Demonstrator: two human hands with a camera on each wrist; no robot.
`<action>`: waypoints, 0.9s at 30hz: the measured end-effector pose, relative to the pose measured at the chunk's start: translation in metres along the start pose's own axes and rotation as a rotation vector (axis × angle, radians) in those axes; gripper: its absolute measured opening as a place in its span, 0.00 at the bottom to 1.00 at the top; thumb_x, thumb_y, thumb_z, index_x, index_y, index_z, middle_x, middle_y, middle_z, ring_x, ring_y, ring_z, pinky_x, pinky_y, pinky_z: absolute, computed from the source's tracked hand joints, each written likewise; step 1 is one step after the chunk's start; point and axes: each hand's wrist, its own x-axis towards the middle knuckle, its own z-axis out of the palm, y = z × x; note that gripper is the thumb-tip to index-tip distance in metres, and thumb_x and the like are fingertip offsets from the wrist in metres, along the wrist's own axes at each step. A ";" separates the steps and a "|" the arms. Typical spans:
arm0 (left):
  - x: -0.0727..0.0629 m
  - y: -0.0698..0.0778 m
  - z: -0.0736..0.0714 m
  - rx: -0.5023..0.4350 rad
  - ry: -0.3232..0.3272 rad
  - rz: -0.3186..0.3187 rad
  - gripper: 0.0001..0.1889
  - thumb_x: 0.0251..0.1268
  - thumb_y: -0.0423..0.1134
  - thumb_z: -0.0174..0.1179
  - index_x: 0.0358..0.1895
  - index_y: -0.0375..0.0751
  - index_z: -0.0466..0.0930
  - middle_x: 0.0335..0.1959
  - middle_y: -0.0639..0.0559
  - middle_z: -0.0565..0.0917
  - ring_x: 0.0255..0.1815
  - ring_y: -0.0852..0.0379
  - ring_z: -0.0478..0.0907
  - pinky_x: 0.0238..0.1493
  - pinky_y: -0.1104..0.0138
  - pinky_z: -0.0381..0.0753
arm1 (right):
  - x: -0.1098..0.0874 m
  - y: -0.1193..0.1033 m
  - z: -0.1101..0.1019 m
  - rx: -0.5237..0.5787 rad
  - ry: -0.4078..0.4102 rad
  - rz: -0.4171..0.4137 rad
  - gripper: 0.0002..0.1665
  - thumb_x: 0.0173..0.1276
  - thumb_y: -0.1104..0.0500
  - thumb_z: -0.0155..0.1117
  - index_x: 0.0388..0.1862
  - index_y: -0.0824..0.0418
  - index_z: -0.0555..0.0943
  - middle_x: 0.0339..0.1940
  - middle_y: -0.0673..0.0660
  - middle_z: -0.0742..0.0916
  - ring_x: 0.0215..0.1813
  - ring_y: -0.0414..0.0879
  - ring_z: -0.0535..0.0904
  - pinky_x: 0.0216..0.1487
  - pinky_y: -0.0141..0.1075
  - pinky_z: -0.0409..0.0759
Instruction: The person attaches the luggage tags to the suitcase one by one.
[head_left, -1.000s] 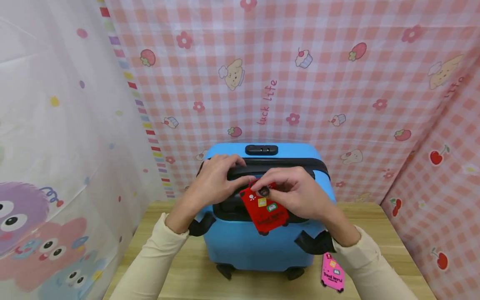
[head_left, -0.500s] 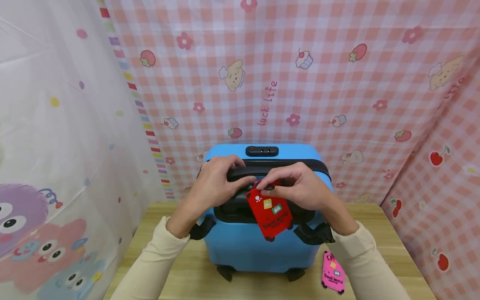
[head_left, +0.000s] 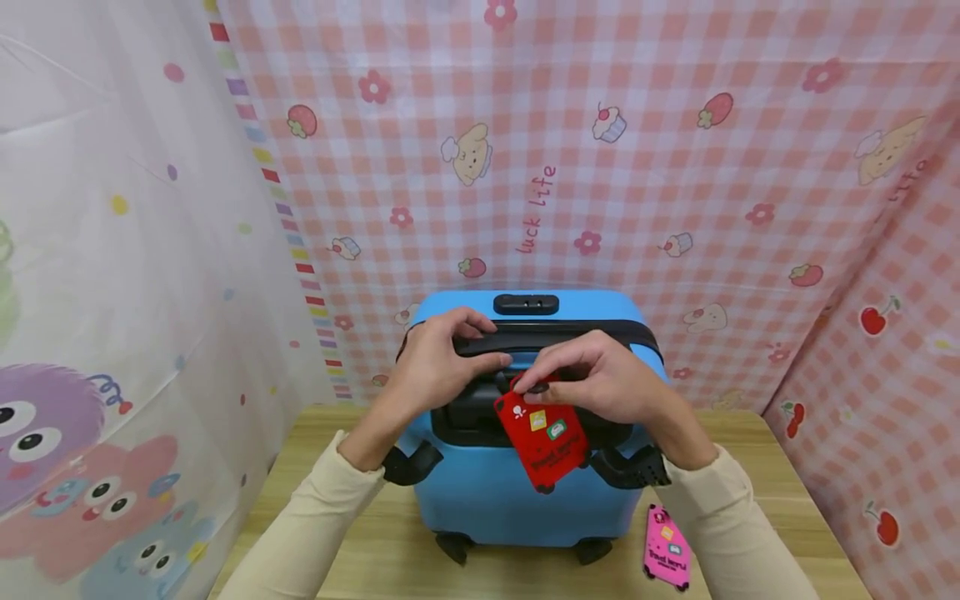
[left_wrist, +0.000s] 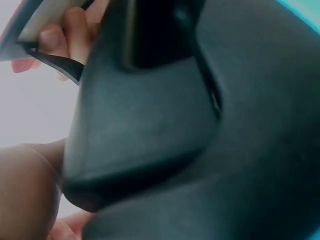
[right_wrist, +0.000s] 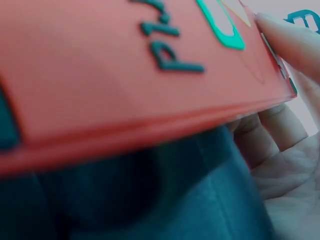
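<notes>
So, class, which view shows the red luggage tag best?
The head view: the red luggage tag shows almost whole. The right wrist view gives a cropped close-up; the left wrist view, only a piece.

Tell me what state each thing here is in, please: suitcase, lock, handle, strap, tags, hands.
Suitcase: standing on the table, looks closed.
Lock: too small to tell.
Handle: gripped.
Red tag: tilted, printed side showing.
Strap: on the red tag; can't tell whether fastened.
Pink tag: flat on the table, printed side up.
Left hand: holding the handle.
Right hand: pinching the red tag.
</notes>
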 end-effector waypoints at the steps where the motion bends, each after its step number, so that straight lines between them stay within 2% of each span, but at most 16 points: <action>1: 0.000 0.001 0.000 -0.004 -0.007 -0.013 0.19 0.55 0.48 0.74 0.48 0.50 0.83 0.45 0.50 0.85 0.50 0.52 0.79 0.53 0.56 0.78 | 0.000 0.000 0.000 -0.005 -0.002 0.003 0.11 0.68 0.73 0.62 0.44 0.65 0.87 0.41 0.57 0.89 0.40 0.49 0.83 0.37 0.45 0.86; 4: 0.002 0.002 -0.001 -0.016 -0.037 -0.032 0.16 0.56 0.46 0.73 0.48 0.50 0.84 0.45 0.52 0.86 0.49 0.53 0.79 0.53 0.56 0.78 | 0.001 0.000 0.001 -0.019 -0.007 -0.008 0.11 0.68 0.72 0.61 0.45 0.67 0.87 0.41 0.59 0.89 0.40 0.49 0.83 0.38 0.44 0.86; 10: 0.004 0.003 -0.002 -0.035 -0.089 -0.023 0.15 0.61 0.43 0.71 0.51 0.51 0.87 0.50 0.55 0.86 0.50 0.56 0.78 0.53 0.58 0.78 | 0.001 0.000 0.001 -0.040 -0.003 0.012 0.11 0.67 0.71 0.63 0.44 0.64 0.87 0.41 0.57 0.90 0.41 0.49 0.84 0.40 0.44 0.85; 14: 0.003 0.000 -0.003 -0.069 -0.076 -0.007 0.15 0.61 0.44 0.70 0.51 0.51 0.87 0.53 0.56 0.85 0.56 0.56 0.78 0.57 0.57 0.77 | 0.002 -0.001 0.002 -0.046 -0.001 0.024 0.12 0.68 0.72 0.62 0.45 0.64 0.87 0.42 0.57 0.90 0.42 0.49 0.85 0.42 0.44 0.85; 16: 0.003 -0.001 -0.003 -0.095 -0.070 0.022 0.15 0.62 0.45 0.69 0.52 0.50 0.87 0.53 0.55 0.86 0.56 0.57 0.78 0.59 0.57 0.77 | 0.002 -0.001 0.002 -0.061 -0.004 0.018 0.13 0.68 0.72 0.61 0.47 0.65 0.87 0.43 0.57 0.90 0.43 0.49 0.84 0.42 0.44 0.85; 20: 0.004 -0.003 -0.001 -0.138 -0.051 0.068 0.14 0.68 0.44 0.63 0.53 0.45 0.85 0.47 0.53 0.87 0.50 0.56 0.81 0.57 0.57 0.78 | 0.002 -0.001 0.003 -0.090 0.012 0.007 0.14 0.68 0.71 0.62 0.49 0.64 0.87 0.44 0.55 0.90 0.42 0.47 0.84 0.42 0.41 0.85; 24: 0.005 -0.003 0.001 -0.125 -0.013 0.050 0.14 0.71 0.41 0.60 0.56 0.43 0.82 0.42 0.50 0.87 0.47 0.54 0.81 0.55 0.57 0.78 | 0.004 -0.001 0.005 -0.111 0.051 -0.038 0.14 0.68 0.71 0.62 0.49 0.64 0.87 0.43 0.54 0.89 0.40 0.47 0.82 0.41 0.39 0.83; 27: 0.006 -0.001 0.002 -0.093 0.018 0.034 0.14 0.72 0.41 0.59 0.55 0.42 0.84 0.44 0.50 0.87 0.46 0.54 0.81 0.53 0.57 0.80 | 0.006 -0.002 0.009 -0.147 0.088 -0.072 0.14 0.67 0.71 0.63 0.49 0.63 0.87 0.43 0.53 0.87 0.41 0.47 0.80 0.41 0.39 0.82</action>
